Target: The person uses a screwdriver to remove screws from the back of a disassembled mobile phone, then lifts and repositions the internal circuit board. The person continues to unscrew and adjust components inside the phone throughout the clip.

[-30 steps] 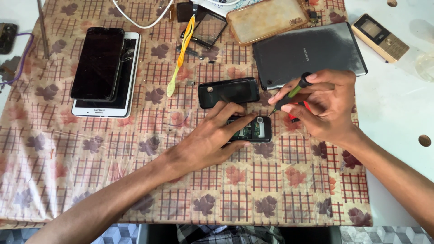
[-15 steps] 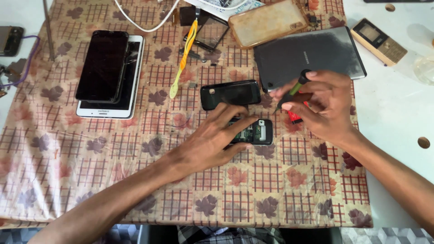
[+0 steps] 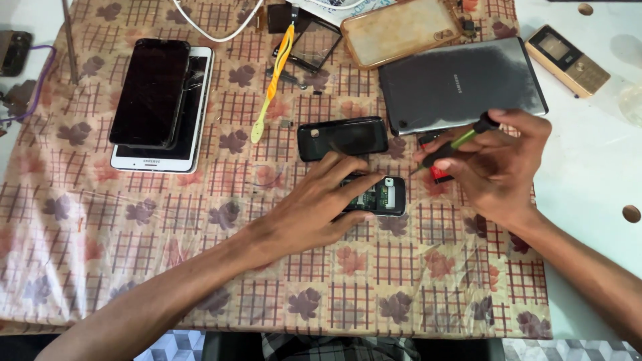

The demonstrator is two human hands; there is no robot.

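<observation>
Lying at the far left edge of the counter [image 3: 588, 180]: one small dark device [image 3: 12, 52] with a purple wire [image 3: 35, 93] looping beside it. Resting next on the leaf-patterned cloth [image 3: 200, 267]: two stacked handsets, one black phone [image 3: 150, 92] lying on top of one white phone [image 3: 190, 134]. Trailing along the top edge: one white cable [image 3: 214, 30]. Lying further right: one yellow toothbrush [image 3: 273, 83], slanting down from a cracked glass panel [image 3: 314, 45]. Sitting near the middle: one black back cover [image 3: 342, 138], just above one opened small phone [image 3: 378, 195] showing its circuit board. Pressing down on that opened phone: the left hand [image 3: 314, 207], fingers spread flat and stretched over its left half, holding it against the cloth. Lying at the top: one tan phone case [image 3: 401, 30], and beside it, one dark grey tablet [image 3: 461, 83], face down. Hovering just right of the opened phone: the right hand [image 3: 498, 167], fingers pinching together around one screwdriver [image 3: 455, 142] with a green and black handle, tip pointing down and left toward the phone's right end, apparently not quite touching. Peeking out under that hand: one small red object [image 3: 438, 174], kind impossible to tell. Lying at the top right on bare white counter: one gold keypad phone [image 3: 567, 59].
</observation>
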